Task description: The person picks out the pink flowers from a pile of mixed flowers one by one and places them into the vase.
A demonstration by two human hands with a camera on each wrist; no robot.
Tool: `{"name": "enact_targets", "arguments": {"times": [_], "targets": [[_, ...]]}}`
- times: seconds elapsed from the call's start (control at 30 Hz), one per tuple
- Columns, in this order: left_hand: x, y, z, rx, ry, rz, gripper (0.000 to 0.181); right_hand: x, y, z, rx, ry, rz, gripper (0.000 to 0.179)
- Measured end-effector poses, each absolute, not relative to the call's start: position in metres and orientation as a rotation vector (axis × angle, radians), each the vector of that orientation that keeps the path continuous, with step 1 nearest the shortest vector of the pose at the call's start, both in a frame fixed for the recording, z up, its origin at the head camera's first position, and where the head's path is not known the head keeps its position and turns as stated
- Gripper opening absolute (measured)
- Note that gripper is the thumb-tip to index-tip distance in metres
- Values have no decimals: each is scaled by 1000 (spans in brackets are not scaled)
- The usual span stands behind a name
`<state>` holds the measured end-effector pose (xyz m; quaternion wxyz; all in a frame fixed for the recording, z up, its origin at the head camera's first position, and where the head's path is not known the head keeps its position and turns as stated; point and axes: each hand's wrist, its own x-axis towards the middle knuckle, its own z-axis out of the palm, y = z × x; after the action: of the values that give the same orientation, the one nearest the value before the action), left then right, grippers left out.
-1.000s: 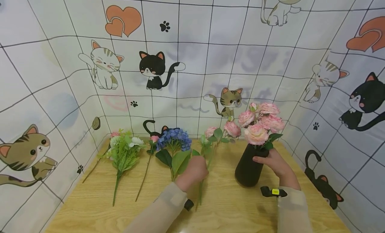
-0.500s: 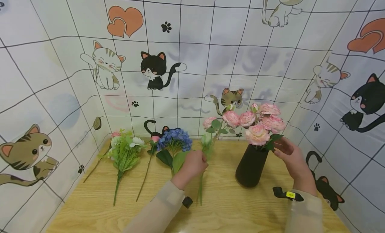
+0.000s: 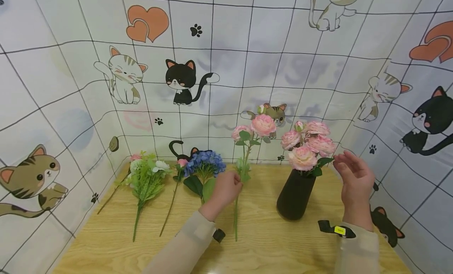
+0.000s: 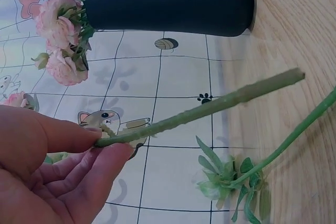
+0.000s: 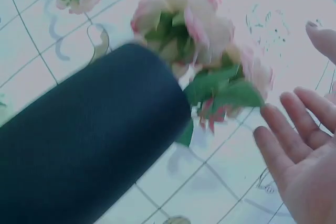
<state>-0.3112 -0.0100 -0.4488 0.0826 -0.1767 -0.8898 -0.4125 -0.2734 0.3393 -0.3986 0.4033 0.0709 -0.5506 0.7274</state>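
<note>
My left hand [image 3: 226,189] pinches the green stem [image 4: 210,107] of a pink rose spray [image 3: 263,125] between thumb and fingers. Its two blooms and a bud stand upright above the hand, and the stem's cut end points toward the table in the left wrist view. A matte black vase [image 3: 295,195] stands upright on the right, with several pink roses [image 3: 304,158] and green leaves at its mouth. Just right of those leaves, my right hand [image 3: 355,181] is spread and holds nothing. In the right wrist view its fingertips [image 5: 269,113] come right up to a leaf.
Beneath the left hand a pale green-white flower [image 3: 243,170] lies on the wooden table [image 3: 262,246]. Further left lie a blue hydrangea [image 3: 205,164], a thin stem [image 3: 170,211] with a pink bud and a green-and-white bunch [image 3: 146,179]. Cat-print cloth [image 3: 226,69] walls the table's back and sides.
My right hand has let go of the vase's neck and moved right, its fingers opening. The left hand has raised the pink rose spray and brought it slightly left, away from the vase.
</note>
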Motion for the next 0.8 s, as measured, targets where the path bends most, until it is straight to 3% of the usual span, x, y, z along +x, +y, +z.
{"name": "enact_targets", "arguments": {"times": [0.3,0.8], "targets": [[-307,-10,-437,-534,-2596,-1195,14,-263,325,-383,388,-1123,1765,26],[-295,-10,-425,-602,-2523,-1231,13,-245,275,-367,605,-1201,1812,22]]}}
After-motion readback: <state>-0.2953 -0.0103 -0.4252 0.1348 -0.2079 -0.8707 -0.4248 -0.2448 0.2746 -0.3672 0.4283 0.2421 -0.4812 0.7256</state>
